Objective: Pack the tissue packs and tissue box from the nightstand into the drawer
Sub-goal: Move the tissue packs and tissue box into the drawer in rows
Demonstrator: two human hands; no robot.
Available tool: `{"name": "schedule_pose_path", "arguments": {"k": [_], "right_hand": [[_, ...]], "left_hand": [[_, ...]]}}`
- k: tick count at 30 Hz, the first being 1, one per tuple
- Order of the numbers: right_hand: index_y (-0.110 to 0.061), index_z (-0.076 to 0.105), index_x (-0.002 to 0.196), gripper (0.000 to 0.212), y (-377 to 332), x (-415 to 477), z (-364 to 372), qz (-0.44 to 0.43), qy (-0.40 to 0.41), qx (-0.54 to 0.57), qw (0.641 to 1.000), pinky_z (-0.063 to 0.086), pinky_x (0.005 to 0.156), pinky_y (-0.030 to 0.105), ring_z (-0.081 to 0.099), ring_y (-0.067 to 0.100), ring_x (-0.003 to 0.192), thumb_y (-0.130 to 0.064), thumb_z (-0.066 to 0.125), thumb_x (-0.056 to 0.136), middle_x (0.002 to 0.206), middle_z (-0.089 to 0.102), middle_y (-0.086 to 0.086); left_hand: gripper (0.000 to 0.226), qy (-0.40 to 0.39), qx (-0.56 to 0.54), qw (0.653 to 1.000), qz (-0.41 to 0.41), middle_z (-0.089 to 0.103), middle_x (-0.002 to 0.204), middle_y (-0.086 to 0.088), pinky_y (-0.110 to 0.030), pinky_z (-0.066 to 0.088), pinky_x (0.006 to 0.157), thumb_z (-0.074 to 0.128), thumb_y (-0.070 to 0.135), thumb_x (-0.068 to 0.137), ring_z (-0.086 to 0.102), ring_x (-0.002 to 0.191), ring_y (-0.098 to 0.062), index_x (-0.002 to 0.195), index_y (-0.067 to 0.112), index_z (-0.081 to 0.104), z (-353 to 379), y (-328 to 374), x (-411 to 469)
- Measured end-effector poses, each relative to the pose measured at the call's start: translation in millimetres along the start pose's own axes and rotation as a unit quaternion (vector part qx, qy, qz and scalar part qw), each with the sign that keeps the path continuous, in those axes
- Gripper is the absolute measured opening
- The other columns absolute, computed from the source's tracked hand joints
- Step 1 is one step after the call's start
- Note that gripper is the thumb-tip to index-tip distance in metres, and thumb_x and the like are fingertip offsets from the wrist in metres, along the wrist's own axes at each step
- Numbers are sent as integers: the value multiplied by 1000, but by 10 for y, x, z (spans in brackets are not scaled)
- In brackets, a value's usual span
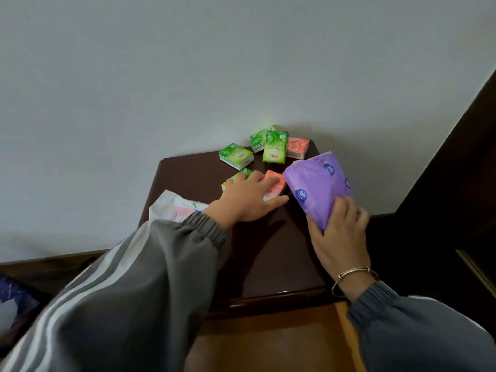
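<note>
Now, from the head camera, your right hand (339, 234) grips the near end of the large purple tissue pack (316, 183). The fingers are wrapped over its top and the thumb sits on its left side. The pack lies on the right part of the bedside table (193, 178), with its far end tilted up.

Your left hand (249, 198) lies palm down with the fingers spread, resting on a small green tissue pack (237, 177) and a small pink tissue pack (276, 183). The thumb stretches out toward the purple one.

Four more pocket packs sit near the wall: a green pack (236, 155), a second green pack (257, 138), a lime pack (274, 147) and a pink pack (297, 147). A white soft pack (174, 208) lies at the left edge, partly hidden by your sleeve (166, 264). Below the front edge, the open drawer (268, 345) shows bare wood.

Expect everything here to be light and squashy. The plastic film is likely slick, so the purple pack will probably sag if you hold it by one end; take it across the middle, thumb underneath. Pinch each small pack by its long sides, or sweep two together under a flat palm. None of this looks fragile, and I cannot tell which item counts as the box.
</note>
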State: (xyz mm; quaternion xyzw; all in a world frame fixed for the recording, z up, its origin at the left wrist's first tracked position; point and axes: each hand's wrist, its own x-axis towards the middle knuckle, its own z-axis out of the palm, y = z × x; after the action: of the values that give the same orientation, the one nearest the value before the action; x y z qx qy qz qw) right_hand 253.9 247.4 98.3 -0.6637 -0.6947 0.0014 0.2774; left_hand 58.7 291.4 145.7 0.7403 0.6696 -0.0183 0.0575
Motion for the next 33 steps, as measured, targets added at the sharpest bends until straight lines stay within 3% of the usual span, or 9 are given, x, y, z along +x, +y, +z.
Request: {"name": "schedule_pose_path", "arguments": {"k": [3,8,12,16,20,25,29,31,33], "right_hand": [[2,50,112,49,-33,-8,-32,2,-1,10,1000,41,89,46,45,43,105,-35,63,83,120,51,24],[3,50,118,54,-65,-14,-64,6,-20,-20,1000,43,89,48,44,44,110,-37,62,84,126,49,26],[4,50,121,56,-87,-12,-70,10,-28,-37,999,44,90,49,44,45,113,-37,62,84,128,49,27],[5,54,119,57,-78,-8,-21,-5,-8,-43,999,48,85,51,49,48,109,-33,70,79,123,54,29],[5,54,119,58,-55,-6,20,-10,0,-56,998,49,84,52,50,49,109,-34,69,79,123,54,30],[5,51,123,59,-62,-16,8,-14,-15,-66,998,48,84,51,47,48,111,-34,66,81,126,51,29],[4,50,125,58,-66,-12,-11,-14,-27,-70,997,47,87,50,46,47,113,-35,63,84,129,50,28],[3,49,126,59,-75,-7,-21,-11,-35,-69,997,46,88,50,44,47,115,-36,61,85,130,49,28],[1,46,129,59,-84,-5,-31,-8,-47,-74,996,45,91,49,42,46,118,-38,58,86,133,46,26]], "left_hand": [[70,-77,-1,997,-12,34,150,3,-54,22,107,23,80,80,33,137,-31,142,49,29,-180,-130,-38],[65,70,-56,994,-56,27,156,0,-52,24,112,46,58,90,28,142,-29,148,33,30,-351,-476,293],[73,36,-115,983,-137,12,161,0,-55,20,113,48,58,90,14,147,-31,151,32,19,-186,-697,593],[54,-9,-75,994,-84,14,161,3,-55,13,117,36,36,97,4,149,-29,150,34,24,-159,-754,904],[68,-43,44,998,-33,26,153,-3,-51,30,107,46,12,87,25,138,-33,149,32,26,-216,-858,940],[68,25,102,993,-55,35,137,-14,-47,32,104,67,36,83,32,129,-35,142,20,36,-311,-953,762],[69,75,-80,986,-124,47,128,-14,-42,41,93,70,47,79,47,116,-33,129,7,42,-538,-935,483],[64,37,-183,974,-127,56,115,-8,-34,45,75,70,50,77,56,98,-24,120,10,44,-658,-878,308],[68,-17,-202,971,-126,59,105,-2,-31,43,67,67,58,75,57,89,-17,119,12,42,-713,-740,141]]}}
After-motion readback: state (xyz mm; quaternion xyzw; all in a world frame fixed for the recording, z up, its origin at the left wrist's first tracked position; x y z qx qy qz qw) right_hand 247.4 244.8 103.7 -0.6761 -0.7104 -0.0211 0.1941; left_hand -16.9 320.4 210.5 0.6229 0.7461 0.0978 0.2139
